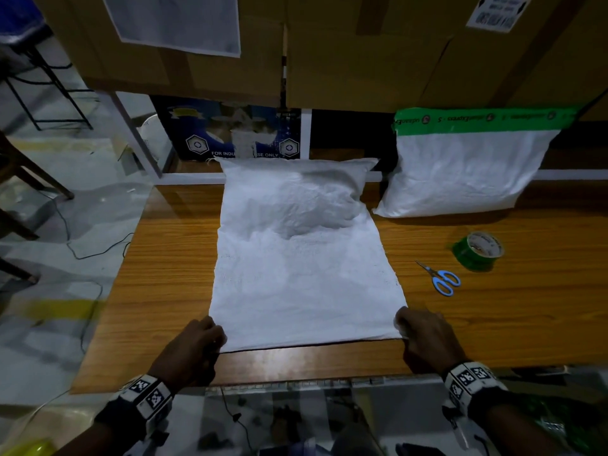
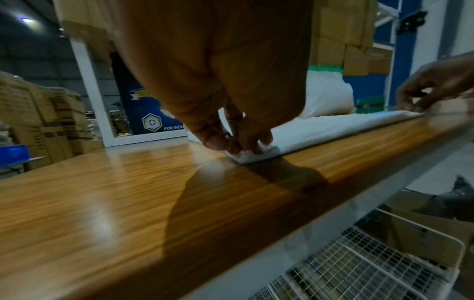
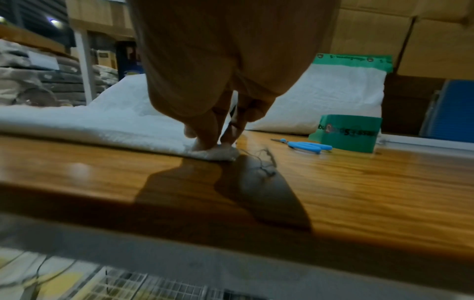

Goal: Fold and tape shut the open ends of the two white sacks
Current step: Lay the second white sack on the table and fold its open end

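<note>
My left hand (image 1: 194,347) pinched the near left corner of the flat white sack (image 1: 302,264), thumb and fingertips (image 2: 252,145) closed on the bunched woven fabric. My right hand (image 1: 427,337) pinched the near right corner in the same way, its fingers (image 3: 205,130) pressing the corner down against the table (image 1: 171,284). A few loose threads (image 3: 266,162) trailed from that corner onto the wood.

The sack lay lengthwise on the glossy wood-grain tabletop, its open near edge stretched straight between my hands, parallel to the table's front edge. The near half was flat and finely textured; the far half bulged and was creased over its contents.

The second white sack (image 1: 460,172) stood upright at the far right of the table, leaning against cardboard boxes (image 1: 378,60), with a band of printed green tape (image 1: 477,118) across its top. A roll of green tape (image 1: 478,250) rested on the table to the right of the flat sack. Small scissors (image 1: 439,278) with blue handles lay just beside the roll, blades closed.
</note>
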Demonstrator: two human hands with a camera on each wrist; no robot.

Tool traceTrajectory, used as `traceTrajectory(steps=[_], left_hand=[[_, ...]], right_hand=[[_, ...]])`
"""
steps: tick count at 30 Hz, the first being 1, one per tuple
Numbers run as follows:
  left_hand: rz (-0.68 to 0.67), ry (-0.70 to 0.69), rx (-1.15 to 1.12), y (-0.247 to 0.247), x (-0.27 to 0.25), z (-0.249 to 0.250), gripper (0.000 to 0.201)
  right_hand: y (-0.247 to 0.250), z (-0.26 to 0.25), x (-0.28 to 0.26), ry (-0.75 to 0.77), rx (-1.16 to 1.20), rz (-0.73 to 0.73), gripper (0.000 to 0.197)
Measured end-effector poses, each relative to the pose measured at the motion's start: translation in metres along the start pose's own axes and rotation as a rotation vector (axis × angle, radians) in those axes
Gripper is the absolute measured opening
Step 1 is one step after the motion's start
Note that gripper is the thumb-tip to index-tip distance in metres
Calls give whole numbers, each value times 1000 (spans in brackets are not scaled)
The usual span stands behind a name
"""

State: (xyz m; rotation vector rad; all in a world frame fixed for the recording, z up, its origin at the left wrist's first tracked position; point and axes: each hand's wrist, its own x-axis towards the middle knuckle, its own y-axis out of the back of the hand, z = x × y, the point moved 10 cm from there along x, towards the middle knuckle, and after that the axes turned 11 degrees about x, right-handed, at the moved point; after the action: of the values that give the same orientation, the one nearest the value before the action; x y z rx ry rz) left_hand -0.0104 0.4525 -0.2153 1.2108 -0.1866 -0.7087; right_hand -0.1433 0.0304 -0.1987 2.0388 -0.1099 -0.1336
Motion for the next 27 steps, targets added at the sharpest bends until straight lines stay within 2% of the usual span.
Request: traceTrajectory(steps=[3,7,12,15,18,21,24,27], left_hand=[[27,-87,208,2,-5,10,26],[64,-91,229,10,-11,21,26],[45,-143,199,8,-17,9,10],[77,-160,149,12,-17,3,16],[159,-122,82,20,-15,0,20],[191,-67,-29,19,-9,-9,21],[175,-94,24,13,2,-10,18],[148,-56,44,5,13,-23,26]], right_hand=[[-4,-3,-4,77,-16,-5,45],[-12,9,-12,53,62,2,45],[1,11,-22,123,141,6,35],[-6,14,-19,156,84,-56,28],[-2,9,-13,160,43,-21,12],[6,8,-4,73,21,12,19],[7,9,1,6,23,19,24],[8,7,0,0,62,-3,33]])
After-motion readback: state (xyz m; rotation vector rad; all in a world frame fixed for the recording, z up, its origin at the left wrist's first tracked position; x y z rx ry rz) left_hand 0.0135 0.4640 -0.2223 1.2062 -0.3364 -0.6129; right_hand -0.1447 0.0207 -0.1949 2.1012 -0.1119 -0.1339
